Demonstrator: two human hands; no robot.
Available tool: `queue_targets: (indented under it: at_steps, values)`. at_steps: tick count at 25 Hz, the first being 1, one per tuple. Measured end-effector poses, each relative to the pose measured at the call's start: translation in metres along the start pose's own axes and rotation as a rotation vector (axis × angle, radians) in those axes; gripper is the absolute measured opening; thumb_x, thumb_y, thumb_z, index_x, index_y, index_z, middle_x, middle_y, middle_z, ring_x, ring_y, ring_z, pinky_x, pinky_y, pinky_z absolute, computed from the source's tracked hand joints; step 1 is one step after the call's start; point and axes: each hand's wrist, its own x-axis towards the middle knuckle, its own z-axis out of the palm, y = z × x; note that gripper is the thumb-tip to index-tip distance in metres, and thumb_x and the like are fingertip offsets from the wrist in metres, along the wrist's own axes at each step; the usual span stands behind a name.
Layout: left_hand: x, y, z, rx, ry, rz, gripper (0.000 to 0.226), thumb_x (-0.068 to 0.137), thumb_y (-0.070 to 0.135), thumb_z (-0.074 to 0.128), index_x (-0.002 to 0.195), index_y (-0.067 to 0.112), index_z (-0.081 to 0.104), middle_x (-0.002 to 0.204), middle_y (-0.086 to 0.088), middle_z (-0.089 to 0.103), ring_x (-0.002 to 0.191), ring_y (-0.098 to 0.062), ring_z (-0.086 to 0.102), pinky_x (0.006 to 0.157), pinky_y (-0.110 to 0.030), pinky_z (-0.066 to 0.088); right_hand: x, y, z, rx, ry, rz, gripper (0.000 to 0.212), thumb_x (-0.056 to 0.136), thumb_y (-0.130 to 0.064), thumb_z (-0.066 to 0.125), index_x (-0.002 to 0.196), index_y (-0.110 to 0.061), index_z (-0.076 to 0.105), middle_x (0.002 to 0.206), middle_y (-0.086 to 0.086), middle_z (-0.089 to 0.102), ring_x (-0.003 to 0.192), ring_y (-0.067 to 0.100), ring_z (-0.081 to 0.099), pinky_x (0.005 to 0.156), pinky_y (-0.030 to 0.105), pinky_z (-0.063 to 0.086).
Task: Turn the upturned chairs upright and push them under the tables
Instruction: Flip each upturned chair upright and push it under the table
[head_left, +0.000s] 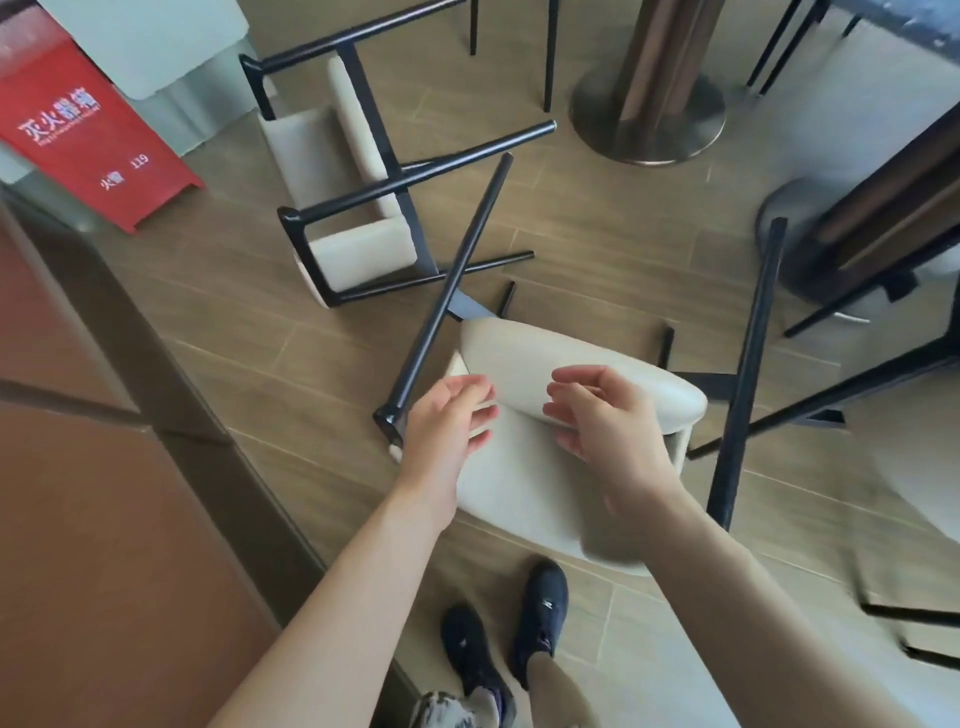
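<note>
Near chair (524, 483) lies tipped on the wood floor (597, 249) right in front of the person's shoes (540, 618), black legs sticking up. Left hand (447, 421) and right hand (597, 410) hover over its cream cushion w/ fingers loosely spread, gripping nothing. 2nd chair (353, 176) lies on its side beyond, legs crossing the first's. Round table base (649, 119) behind; red sign (88, 140) at left.
</note>
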Motion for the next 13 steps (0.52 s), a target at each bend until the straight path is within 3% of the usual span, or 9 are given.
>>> queue_targets:
  at_steps: [3, 6, 9, 13]
  values:
    - [0.041, -0.063, -0.024, -0.104, 0.051, -0.189, 0.010, 0.098, 0.024, 0.064, 0.105, 0.018, 0.067, 0.107, -0.001, 0.074, 0.103, -0.017, 0.071, 0.095, -0.034, 0.054, 0.023, 0.066, 0.008, 0.116, 0.059, 0.202, 0.015, 0.094, -0.010, 0.057, 0.093, -0.017, 0.069, 0.089, 0.003, 0.072, 0.073, 0.010, 0.068, 0.063, 0.026, 0.051]
    - [0.080, -0.140, -0.048, -0.165, 0.083, -0.379, 0.019, 0.097, 0.026, 0.065, 0.114, 0.017, 0.064, 0.115, -0.002, 0.070, 0.105, -0.017, 0.067, 0.099, -0.037, 0.049, 0.046, 0.144, 0.019, 0.314, 0.124, 0.480, 0.014, 0.097, -0.013, 0.056, 0.098, -0.012, 0.069, 0.097, 0.006, 0.072, 0.085, 0.018, 0.072, 0.076, 0.033, 0.058]
    - [0.117, -0.208, -0.066, -0.180, 0.089, -0.501, 0.022, 0.093, 0.028, 0.068, 0.113, 0.019, 0.064, 0.115, -0.001, 0.069, 0.104, -0.016, 0.066, 0.096, -0.037, 0.048, 0.063, 0.221, 0.035, 0.469, 0.150, 0.696, 0.018, 0.097, -0.014, 0.056, 0.111, -0.007, 0.066, 0.110, 0.010, 0.071, 0.094, 0.022, 0.071, 0.091, 0.039, 0.054]
    - [0.174, -0.291, -0.078, -0.234, 0.081, -0.587, 0.023, 0.091, 0.030, 0.071, 0.111, 0.021, 0.064, 0.116, 0.000, 0.069, 0.107, -0.015, 0.065, 0.092, -0.034, 0.049, 0.102, 0.310, 0.056, 0.683, 0.210, 0.827, 0.022, 0.098, -0.019, 0.055, 0.113, -0.003, 0.061, 0.117, 0.014, 0.069, 0.104, 0.027, 0.070, 0.085, 0.037, 0.056]
